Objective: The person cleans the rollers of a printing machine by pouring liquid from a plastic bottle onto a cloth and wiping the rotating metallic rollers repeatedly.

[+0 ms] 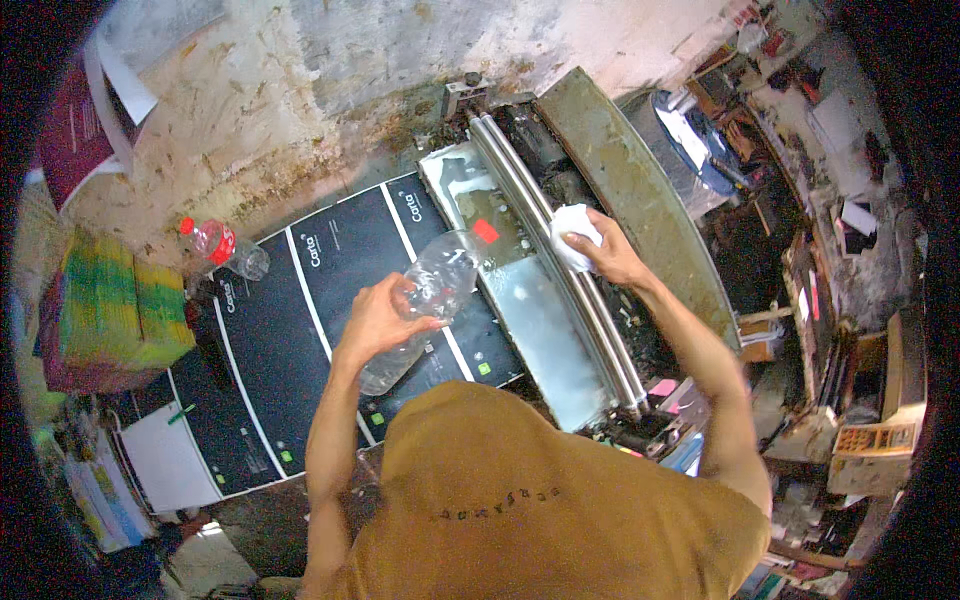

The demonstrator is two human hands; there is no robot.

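Mustard-coloured shirt cloth (pixel 520 500) fills the bottom of the view, closest to the lens, and both bare forearms reach up and away from it. Left hand (pixel 375 320) is wrapped around the middle of a clear plastic bottle (pixel 425 300), fingers curled tight about its body. That bottle has a red cap (pixel 486 231) and lies tilted, cap end pointing up and to the right, over the edge of a wet metal tray (pixel 530 320). Right hand (pixel 605 255) is closed on a wad of white cloth (pixel 573 232), pressing it against a pair of long shiny rollers (pixel 560 270) that run along the tray's right side. Beside the rollers sits a long, grimy green cover (pixel 640 210).

Under the left arm lie large black printed sheets (pixel 300 330) with white lines. A second bottle (pixel 222 246) with a red label lies near their upper left corner, well apart from either hand. Further left stands a stack of green and yellow paper (pixel 115 310). Cluttered shelves and boxes (pixel 850 300) crowd the right side.
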